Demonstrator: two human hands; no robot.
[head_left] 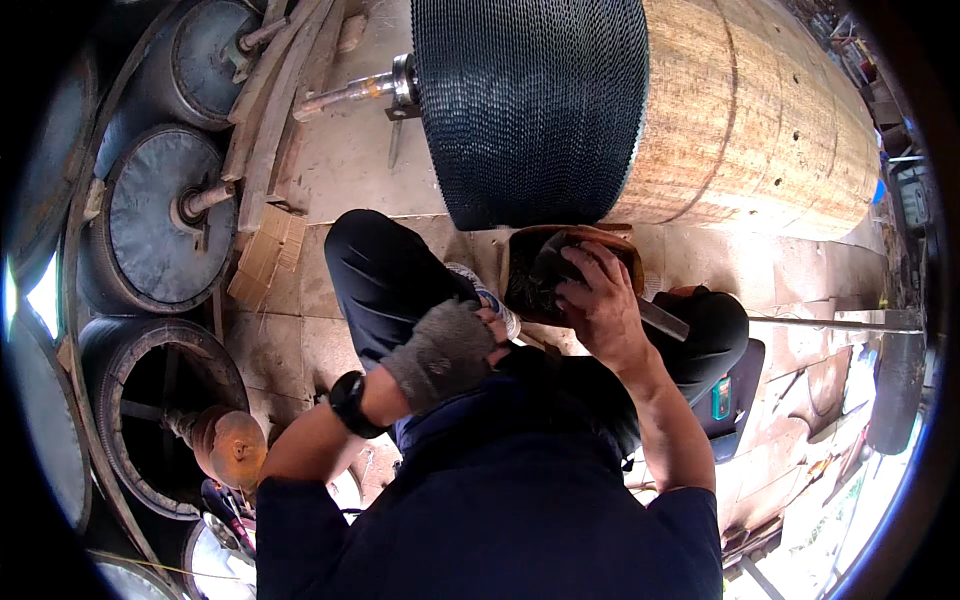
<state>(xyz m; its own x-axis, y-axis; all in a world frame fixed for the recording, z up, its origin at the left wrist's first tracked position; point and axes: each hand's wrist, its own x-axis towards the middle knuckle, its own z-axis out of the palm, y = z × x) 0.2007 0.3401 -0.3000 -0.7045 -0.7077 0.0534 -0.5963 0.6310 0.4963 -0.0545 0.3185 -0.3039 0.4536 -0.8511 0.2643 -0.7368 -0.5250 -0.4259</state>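
My left hand [440, 352] wears a grey fingerless glove, with a black watch [352, 405] on the wrist. Its fingertips curl in above my lap, and whatever they may hold is hidden. My bare right hand [605, 300] reaches over a brown open box [632, 255] between my knees, fingers bent round a dark lump [552, 258] whose kind I cannot make out. Small dark bits lie in the box. Just beyond it stands a big roller: black ridged covering [530, 110] wraps its left part, while bare wood [740, 120] shows on the right.
A metal shaft [350, 95] sticks out from the roller's left end. Several finished-looking drums [165, 215] are stacked at the left, beside long wooden planks [265, 120] and a cardboard piece [268, 255]. A grey bar [663, 322] lies by my right knee. A thin rod [830, 323] extends rightward.
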